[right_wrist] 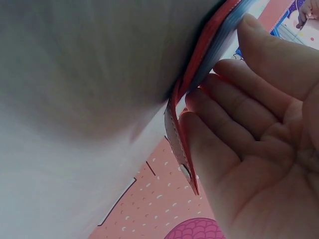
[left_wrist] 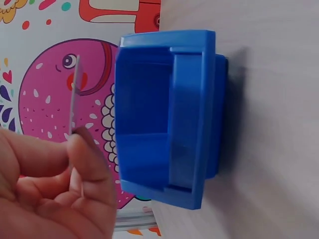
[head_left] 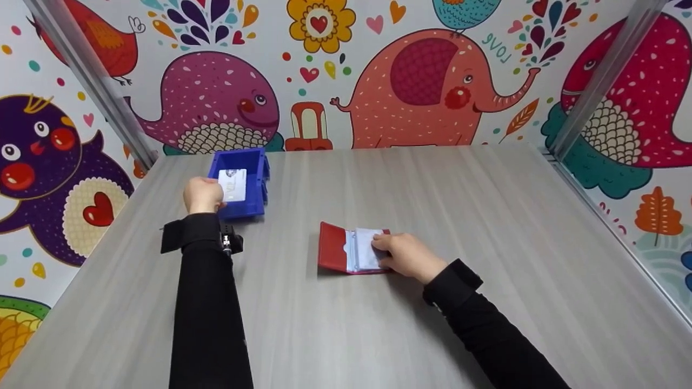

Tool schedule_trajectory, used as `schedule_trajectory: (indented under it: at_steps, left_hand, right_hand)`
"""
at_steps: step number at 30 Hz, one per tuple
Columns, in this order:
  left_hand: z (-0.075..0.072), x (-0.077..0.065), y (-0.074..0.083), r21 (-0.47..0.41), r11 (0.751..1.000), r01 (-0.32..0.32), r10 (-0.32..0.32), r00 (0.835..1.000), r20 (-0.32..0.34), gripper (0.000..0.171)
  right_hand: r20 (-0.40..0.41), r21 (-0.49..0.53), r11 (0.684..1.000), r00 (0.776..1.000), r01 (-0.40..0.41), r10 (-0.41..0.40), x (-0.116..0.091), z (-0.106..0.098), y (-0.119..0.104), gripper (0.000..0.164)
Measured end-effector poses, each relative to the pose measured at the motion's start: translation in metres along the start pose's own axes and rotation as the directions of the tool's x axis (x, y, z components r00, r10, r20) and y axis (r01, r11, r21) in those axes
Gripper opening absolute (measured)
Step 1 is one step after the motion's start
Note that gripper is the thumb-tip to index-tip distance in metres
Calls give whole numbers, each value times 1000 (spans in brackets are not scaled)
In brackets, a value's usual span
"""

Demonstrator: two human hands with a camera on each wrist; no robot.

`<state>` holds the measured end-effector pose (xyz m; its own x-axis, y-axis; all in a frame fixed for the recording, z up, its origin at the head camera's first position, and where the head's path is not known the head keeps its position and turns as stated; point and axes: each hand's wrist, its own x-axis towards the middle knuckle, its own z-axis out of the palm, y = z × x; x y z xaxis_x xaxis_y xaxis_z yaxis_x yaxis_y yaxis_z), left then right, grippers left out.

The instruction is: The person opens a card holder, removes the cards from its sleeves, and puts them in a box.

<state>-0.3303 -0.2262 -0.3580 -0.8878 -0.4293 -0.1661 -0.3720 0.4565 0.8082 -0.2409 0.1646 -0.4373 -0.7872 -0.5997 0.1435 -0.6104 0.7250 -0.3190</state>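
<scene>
My left hand (head_left: 203,195) pinches a white card (head_left: 235,185) with "VIP" lettering between thumb and curled fingers. The card is over the blue bin (head_left: 260,183) in the head view; from the left wrist, its thin edge (left_wrist: 76,94) shows beside the bin's opening. A red card holder (head_left: 332,246) lies spread on the table, its clear sleeves (head_left: 365,248) facing up. At its right side, my right hand (head_left: 408,255) holds it, thumb on the sleeves and fingers along the edge. A red strap with a snap (right_wrist: 185,169) sticks out beside those fingers.
The pale wood-grain table (head_left: 303,324) spreads around both hands. Behind it stands a wall (head_left: 319,70) printed with cartoon animals, with metal posts (head_left: 89,81) at the corners. The bin is near the table's back left.
</scene>
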Motion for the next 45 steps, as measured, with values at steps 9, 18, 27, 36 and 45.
schedule_trajectory:
  at_steps: [9,18,27,36,45]
  left_hand:
    - [9,1,-1,12,1000,13,-13,998,-59,46]
    - [17,-1,-5,57,996,-62,70,985,-155,47]
    - [21,1,-8,60,994,-89,98,978,-182,45]
    - [24,2,-11,110,988,-109,127,976,-175,43]
    - [23,0,-9,117,985,-124,141,978,-155,40]
  right_hand:
    - [1,2,1000,1000,-12,12,0,1,-1,34]
    - [5,4,1000,1000,-9,9,0,-1,-2,35]
    - [-4,-13,1000,1000,18,-18,1,0,0,30]
    - [-11,-27,1000,1000,3,-3,0,0,-2,24]
    - [-4,-30,1000,1000,5,-5,0,0,-1,26]
